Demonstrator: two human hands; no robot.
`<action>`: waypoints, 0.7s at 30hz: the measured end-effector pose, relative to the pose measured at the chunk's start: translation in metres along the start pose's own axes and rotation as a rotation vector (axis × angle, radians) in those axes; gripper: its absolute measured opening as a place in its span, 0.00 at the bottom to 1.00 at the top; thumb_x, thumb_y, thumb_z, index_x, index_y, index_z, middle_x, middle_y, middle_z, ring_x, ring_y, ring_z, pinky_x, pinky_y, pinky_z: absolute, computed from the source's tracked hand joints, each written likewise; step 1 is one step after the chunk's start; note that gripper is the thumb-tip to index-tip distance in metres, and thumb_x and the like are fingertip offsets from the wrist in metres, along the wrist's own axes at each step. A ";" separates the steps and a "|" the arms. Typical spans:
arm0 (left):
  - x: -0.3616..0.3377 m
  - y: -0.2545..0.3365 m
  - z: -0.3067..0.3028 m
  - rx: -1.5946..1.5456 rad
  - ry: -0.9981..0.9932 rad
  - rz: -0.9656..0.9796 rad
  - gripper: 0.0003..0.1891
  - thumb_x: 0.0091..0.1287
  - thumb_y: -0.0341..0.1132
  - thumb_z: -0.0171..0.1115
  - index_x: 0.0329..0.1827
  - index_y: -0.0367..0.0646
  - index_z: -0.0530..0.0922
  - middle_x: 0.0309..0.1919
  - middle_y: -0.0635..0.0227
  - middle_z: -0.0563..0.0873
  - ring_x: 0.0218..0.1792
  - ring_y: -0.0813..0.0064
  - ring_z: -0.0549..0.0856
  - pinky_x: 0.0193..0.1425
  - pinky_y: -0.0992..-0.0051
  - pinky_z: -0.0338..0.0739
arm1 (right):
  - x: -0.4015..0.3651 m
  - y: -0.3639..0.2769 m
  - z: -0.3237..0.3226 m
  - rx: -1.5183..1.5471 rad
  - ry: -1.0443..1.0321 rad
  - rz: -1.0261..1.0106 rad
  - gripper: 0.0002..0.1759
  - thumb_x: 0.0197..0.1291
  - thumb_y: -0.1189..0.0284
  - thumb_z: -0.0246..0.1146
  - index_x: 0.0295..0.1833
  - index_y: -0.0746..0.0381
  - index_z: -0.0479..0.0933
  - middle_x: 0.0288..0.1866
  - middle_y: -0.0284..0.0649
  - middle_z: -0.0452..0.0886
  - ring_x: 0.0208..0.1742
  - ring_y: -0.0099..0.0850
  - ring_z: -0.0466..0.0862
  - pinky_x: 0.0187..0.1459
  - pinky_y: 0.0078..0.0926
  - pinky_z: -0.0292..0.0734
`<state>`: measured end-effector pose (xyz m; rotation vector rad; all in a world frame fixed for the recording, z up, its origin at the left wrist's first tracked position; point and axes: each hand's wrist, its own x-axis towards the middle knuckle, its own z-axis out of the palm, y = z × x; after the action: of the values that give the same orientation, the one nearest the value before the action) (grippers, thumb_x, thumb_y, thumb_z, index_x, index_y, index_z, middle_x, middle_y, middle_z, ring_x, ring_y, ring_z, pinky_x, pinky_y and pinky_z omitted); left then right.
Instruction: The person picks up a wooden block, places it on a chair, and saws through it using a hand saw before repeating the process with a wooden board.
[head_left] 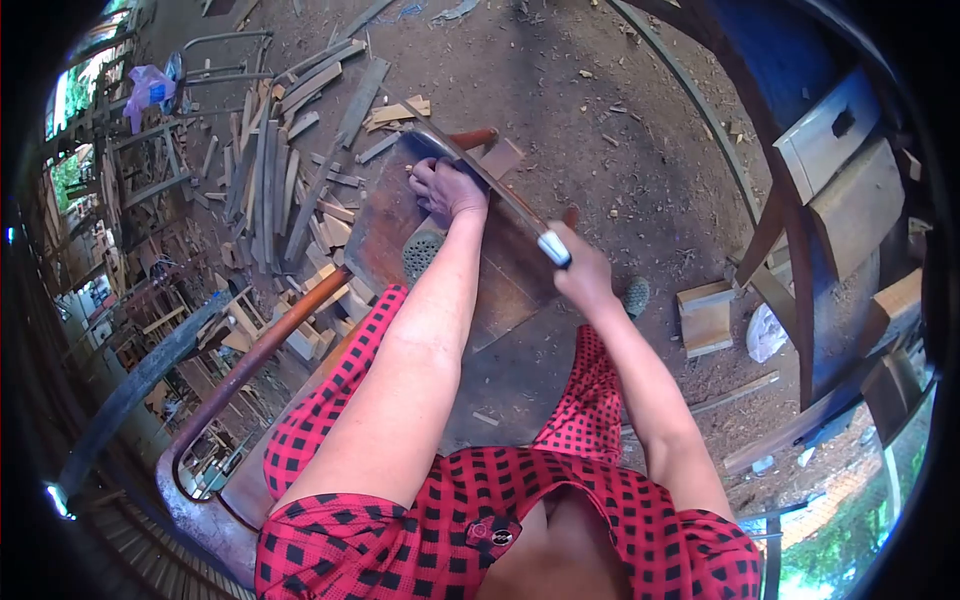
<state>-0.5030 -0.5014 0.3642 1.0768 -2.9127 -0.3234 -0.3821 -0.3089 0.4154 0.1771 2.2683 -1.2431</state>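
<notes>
My left hand (447, 187) presses down on the far part of a dark wooden board (385, 215) that lies between my knees. My right hand (583, 270) is closed around the white-wrapped handle of a long curved blade (478, 170). The blade runs from that hand up and left, crossing just beyond my left hand to the board's far end. Small pale wood pieces (500, 158) sit by the blade tip. I sit in red and black checked clothes, with green sandals at both sides of the board.
A heap of cut wooden slats (275, 175) lies on the dirt to the left. A rusty metal chair frame (235, 375) curves at my left. A pale wood block (706, 318) and a blue structure with planks (830, 150) stand to the right.
</notes>
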 end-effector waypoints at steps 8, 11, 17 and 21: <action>-0.012 -0.001 -0.007 0.052 -0.066 0.177 0.11 0.59 0.43 0.62 0.36 0.48 0.84 0.60 0.67 0.70 0.69 0.54 0.60 0.68 0.53 0.57 | -0.045 -0.012 0.009 0.270 0.126 -0.029 0.37 0.48 0.77 0.69 0.67 0.55 0.69 0.61 0.49 0.77 0.62 0.45 0.77 0.61 0.34 0.74; -0.011 0.000 -0.010 0.018 -0.105 0.159 0.12 0.61 0.44 0.59 0.38 0.47 0.83 0.60 0.67 0.69 0.70 0.56 0.59 0.69 0.52 0.55 | -0.042 -0.028 0.001 0.093 0.029 -0.006 0.44 0.45 0.75 0.69 0.71 0.52 0.63 0.58 0.50 0.78 0.56 0.48 0.80 0.55 0.42 0.77; -0.009 -0.002 -0.004 -0.080 -0.030 0.084 0.17 0.64 0.46 0.54 0.49 0.46 0.78 0.57 0.66 0.71 0.66 0.62 0.64 0.67 0.61 0.59 | -0.040 -0.041 0.004 -0.021 -0.029 -0.021 0.46 0.43 0.76 0.70 0.71 0.53 0.59 0.50 0.53 0.79 0.48 0.53 0.82 0.49 0.46 0.78; -0.004 0.008 -0.020 -0.301 -0.037 -0.083 0.17 0.66 0.47 0.50 0.46 0.45 0.77 0.55 0.64 0.74 0.63 0.60 0.67 0.66 0.62 0.60 | -0.023 -0.028 0.007 0.067 0.044 -0.096 0.39 0.44 0.81 0.63 0.66 0.50 0.65 0.51 0.53 0.80 0.52 0.54 0.80 0.49 0.47 0.77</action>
<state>-0.5035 -0.4971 0.3854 1.1513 -2.7330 -0.7621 -0.3698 -0.3277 0.4453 0.1225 2.2977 -1.3780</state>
